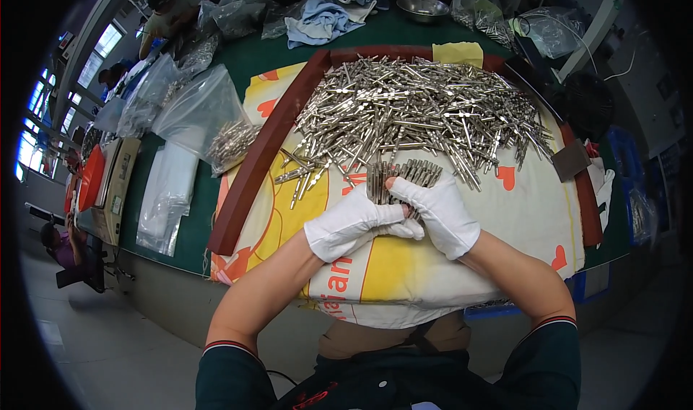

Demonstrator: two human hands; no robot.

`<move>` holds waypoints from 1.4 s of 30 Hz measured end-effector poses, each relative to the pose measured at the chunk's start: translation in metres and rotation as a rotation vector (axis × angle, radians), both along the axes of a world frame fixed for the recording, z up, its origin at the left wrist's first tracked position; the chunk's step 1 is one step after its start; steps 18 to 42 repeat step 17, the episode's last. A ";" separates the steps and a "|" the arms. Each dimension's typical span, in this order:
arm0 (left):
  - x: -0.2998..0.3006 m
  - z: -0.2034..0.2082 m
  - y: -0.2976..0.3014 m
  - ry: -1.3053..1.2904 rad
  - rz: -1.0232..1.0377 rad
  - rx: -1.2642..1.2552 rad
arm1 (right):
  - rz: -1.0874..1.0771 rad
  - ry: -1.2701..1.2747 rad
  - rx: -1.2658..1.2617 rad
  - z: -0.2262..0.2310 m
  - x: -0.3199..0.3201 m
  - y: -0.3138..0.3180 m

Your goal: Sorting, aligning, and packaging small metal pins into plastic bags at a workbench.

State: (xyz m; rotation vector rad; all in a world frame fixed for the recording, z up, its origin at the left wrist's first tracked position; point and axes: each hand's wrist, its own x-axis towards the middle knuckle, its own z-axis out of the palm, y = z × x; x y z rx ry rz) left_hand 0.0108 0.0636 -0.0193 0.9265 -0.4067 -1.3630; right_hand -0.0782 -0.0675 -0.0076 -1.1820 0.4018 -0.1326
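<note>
Between my two hands, in front of the pile, is a bundle of slim metal rods lined up side by side. White gloves cover both hands, with some fingertips bare. My left hand is closed round the left part of the bundle. From the other side my right hand grips it, with its bare thumb pressed on the rods. The gloves hide the rods' lower ends. Just beyond lies a large heap of similar silvery rods, many with a wider collar, pointing in all directions on a printed cloth.
A dark red wooden frame borders the cloth at left, back and right. To the left are a clear bag of rods, flat plastic bags and a scale. Blue rags and a metal bowl lie behind. Other people sit at far left.
</note>
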 end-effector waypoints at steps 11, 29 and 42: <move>0.000 0.001 0.001 0.003 -0.013 0.018 | 0.024 -0.045 -0.003 -0.004 0.000 0.002; 0.000 0.006 0.002 -0.082 -0.061 0.049 | 0.062 -0.007 0.070 0.000 -0.002 0.005; 0.000 0.006 0.002 -0.082 -0.061 0.049 | 0.062 -0.007 0.070 0.000 -0.002 0.005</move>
